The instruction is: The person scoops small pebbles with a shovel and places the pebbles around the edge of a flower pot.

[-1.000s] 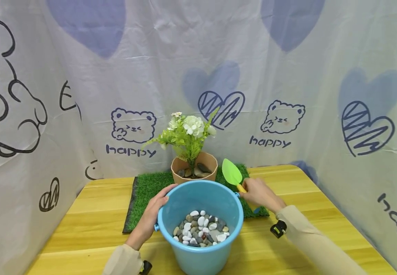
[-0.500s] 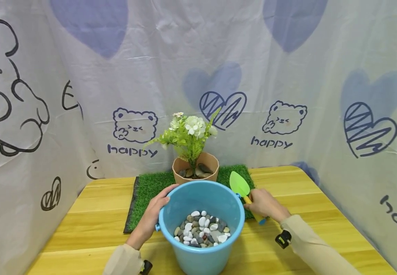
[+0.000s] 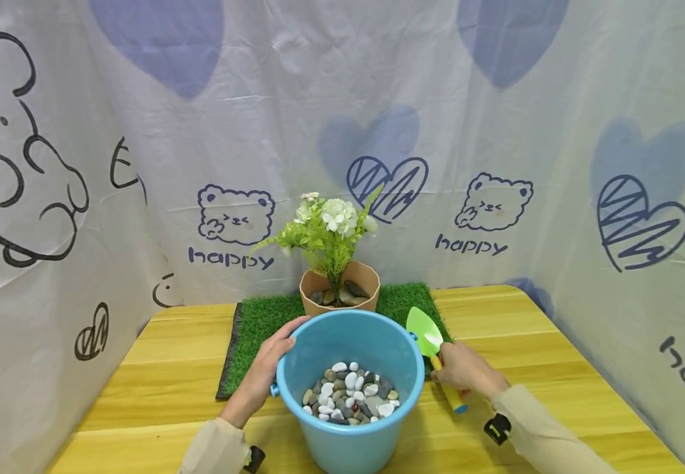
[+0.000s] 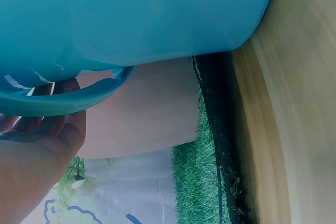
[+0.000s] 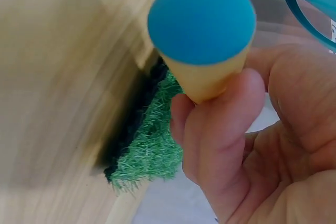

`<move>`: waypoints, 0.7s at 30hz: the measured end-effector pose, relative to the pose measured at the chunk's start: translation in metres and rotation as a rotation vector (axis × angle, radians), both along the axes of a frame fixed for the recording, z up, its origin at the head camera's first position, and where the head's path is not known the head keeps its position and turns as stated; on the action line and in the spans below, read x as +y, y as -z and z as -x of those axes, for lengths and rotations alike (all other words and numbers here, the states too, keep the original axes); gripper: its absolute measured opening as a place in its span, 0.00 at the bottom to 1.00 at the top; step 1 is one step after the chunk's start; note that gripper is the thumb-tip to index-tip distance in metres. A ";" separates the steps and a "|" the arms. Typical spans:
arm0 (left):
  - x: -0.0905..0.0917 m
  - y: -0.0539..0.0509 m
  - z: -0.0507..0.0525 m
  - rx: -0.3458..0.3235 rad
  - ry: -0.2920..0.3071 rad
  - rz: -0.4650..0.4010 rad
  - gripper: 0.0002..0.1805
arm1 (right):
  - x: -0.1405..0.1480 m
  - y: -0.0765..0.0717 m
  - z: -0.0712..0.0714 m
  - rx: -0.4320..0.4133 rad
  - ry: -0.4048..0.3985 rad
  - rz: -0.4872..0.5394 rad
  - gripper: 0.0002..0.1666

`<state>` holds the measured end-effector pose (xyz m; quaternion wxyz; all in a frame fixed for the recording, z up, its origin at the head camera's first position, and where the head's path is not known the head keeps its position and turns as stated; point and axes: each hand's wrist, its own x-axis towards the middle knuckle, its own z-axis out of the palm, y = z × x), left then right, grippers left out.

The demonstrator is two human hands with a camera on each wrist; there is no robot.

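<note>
A blue bucket [image 3: 351,444] stands on the table with white, grey and brown pebbles [image 3: 351,395] inside. At its left side my left hand [image 3: 262,372] grips the rim, thumb over the edge; the left wrist view shows fingers [image 4: 68,124] behind the bucket's handle [image 4: 68,100]. To the right of the bucket, my right hand [image 3: 464,370] holds a garden trowel by its yellow handle [image 3: 452,396]. The trowel's green blade [image 3: 424,331] points up and away, beside the rim. In the right wrist view, fingers [image 5: 220,135] curl round the handle below its blue end cap [image 5: 202,19].
Behind the bucket, a brown flowerpot [image 3: 372,283] holds a leafy plant with white flowers [image 3: 338,217] and larger stones. It stands on a green turf mat [image 3: 259,322]. Yellow wooden table [image 3: 159,368] lies around, with a printed curtain [image 3: 301,99] behind and at both sides.
My right hand has moved down and toward me with the trowel, so its blade is now lower, beside the bucket's rim. The left hand and the bucket keep their places.
</note>
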<state>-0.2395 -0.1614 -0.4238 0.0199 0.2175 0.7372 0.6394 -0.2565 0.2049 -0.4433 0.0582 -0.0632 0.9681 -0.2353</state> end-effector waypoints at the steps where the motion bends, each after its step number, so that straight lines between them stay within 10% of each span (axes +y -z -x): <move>1: 0.000 0.000 0.000 0.000 0.000 0.000 0.27 | 0.001 0.001 -0.002 -0.009 0.000 -0.008 0.13; 21: -0.001 0.002 0.002 -0.009 -0.001 -0.009 0.27 | 0.014 0.014 -0.020 -0.147 -0.011 -0.017 0.12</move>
